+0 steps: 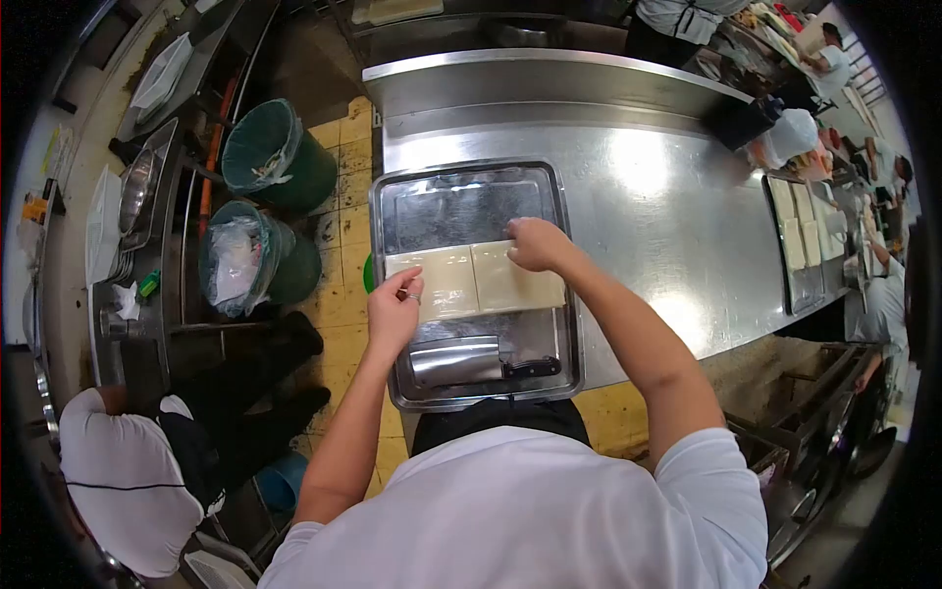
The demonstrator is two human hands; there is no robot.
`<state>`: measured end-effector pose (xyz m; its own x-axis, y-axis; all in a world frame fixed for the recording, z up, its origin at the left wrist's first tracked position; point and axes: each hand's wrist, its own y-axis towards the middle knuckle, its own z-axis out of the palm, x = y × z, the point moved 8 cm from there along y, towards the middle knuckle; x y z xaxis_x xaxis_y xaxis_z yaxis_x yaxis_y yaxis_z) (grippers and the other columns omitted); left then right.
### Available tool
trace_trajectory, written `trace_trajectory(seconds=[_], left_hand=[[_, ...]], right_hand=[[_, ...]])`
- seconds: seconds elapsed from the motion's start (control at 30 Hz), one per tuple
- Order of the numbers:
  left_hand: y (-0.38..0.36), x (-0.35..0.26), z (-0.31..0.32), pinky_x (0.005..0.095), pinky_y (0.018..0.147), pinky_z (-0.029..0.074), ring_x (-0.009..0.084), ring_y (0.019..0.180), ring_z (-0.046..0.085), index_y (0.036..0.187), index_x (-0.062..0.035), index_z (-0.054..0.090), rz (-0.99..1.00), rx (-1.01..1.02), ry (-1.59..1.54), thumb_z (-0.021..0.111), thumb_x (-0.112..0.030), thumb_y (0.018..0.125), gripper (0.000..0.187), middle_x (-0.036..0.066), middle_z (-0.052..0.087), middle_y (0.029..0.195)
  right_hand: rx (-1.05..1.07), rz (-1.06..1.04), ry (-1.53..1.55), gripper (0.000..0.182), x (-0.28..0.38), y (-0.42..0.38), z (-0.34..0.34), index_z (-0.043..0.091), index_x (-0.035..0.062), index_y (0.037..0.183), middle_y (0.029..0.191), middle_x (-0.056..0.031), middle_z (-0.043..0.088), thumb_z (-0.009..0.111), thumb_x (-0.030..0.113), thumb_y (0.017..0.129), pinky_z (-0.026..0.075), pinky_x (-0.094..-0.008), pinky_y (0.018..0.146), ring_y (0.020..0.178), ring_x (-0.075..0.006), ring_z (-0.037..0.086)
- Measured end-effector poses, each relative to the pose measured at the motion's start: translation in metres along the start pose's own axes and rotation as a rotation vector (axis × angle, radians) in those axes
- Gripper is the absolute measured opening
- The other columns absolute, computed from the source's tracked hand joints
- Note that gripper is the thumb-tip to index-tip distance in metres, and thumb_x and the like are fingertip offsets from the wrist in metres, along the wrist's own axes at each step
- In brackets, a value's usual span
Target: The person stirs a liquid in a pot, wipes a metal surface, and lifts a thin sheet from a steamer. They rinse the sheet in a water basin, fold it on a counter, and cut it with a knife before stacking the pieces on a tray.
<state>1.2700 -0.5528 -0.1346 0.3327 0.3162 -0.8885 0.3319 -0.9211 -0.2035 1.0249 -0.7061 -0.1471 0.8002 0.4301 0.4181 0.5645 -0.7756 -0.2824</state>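
A steel tray [471, 196] lies on the steel counter in front of me. Two pale flat slabs lie side by side across its middle, the left slab [442, 280] and the right slab [515, 285]. My left hand [394, 312] pinches the left edge of the left slab with a ring on one finger. My right hand [538, 245] rests curled on the top edge of the right slab. A cleaver [461, 361] with a black handle lies flat in the near part of the tray, untouched.
Two green bins [280, 157] [245, 260] stand on the yellow tiled floor to the left. A person in white crouches at lower left [128, 471]. Another tray of pale slabs [800, 236] sits far right on the counter [667, 216], with people beyond it.
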Motion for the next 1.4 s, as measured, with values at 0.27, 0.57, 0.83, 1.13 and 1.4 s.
trace_trajectory(seconds=[0.27,0.57,0.83,1.13,1.4], left_hand=[[-0.035,0.019,-0.007,0.0277,0.062,0.049,0.0094,0.067,0.058,0.119,-0.0053,0.074,-0.057,-0.058,-0.043,0.068,-0.014,0.097,0.025,0.004,0.069,0.078],[-0.049,0.034,-0.015,0.0277,0.062,0.049,0.0086,0.066,0.058,0.119,-0.0049,0.074,-0.111,-0.072,-0.067,0.068,-0.014,0.097,0.024,0.003,0.068,0.075],[-0.02,0.028,-0.024,0.0298,0.068,0.052,0.0136,0.071,0.063,0.119,-0.0083,0.074,-0.055,-0.042,-0.003,0.069,-0.017,0.096,0.025,0.007,0.072,0.082],[0.054,-0.043,0.001,0.0446,0.095,0.052,0.0361,0.106,0.067,0.113,-0.0056,0.074,0.413,0.173,0.471,0.071,-0.019,0.089,0.027,0.018,0.071,0.113],[0.097,-0.027,0.057,0.046,0.094,0.054,0.0357,0.107,0.069,0.112,-0.006,0.075,0.289,0.658,1.045,0.074,-0.047,0.086,0.048,0.018,0.073,0.113]], right_hand=[[0.456,-0.042,-0.218,0.045,0.012,0.026,0.033,0.077,0.0021,0.101,0.105,-0.0207,0.075,0.077,0.035,0.071,0.056,-0.0467,0.087,0.099,-0.0377,0.071],[0.826,0.055,0.045,0.043,0.004,0.023,0.043,0.074,0.0066,0.107,0.098,-0.012,0.075,0.083,0.029,0.071,0.057,-0.0429,0.081,0.088,-0.0277,0.072],[0.873,0.194,0.27,0.033,-0.005,0.0,0.039,0.07,0.0059,0.11,0.094,-0.0082,0.073,0.075,0.009,0.077,0.06,-0.0416,0.071,0.081,-0.0234,0.072],[0.813,0.269,0.858,0.029,-0.015,-0.05,0.049,0.073,0.0028,0.111,0.093,-0.0072,0.073,0.074,0.001,0.081,0.06,-0.0371,0.072,0.084,-0.02,0.071],[0.55,0.414,1.31,0.032,-0.01,-0.141,0.068,0.07,-0.0029,0.115,0.106,-0.0095,0.074,0.076,0.0,0.083,0.061,-0.0368,0.083,0.092,-0.0203,0.073]])
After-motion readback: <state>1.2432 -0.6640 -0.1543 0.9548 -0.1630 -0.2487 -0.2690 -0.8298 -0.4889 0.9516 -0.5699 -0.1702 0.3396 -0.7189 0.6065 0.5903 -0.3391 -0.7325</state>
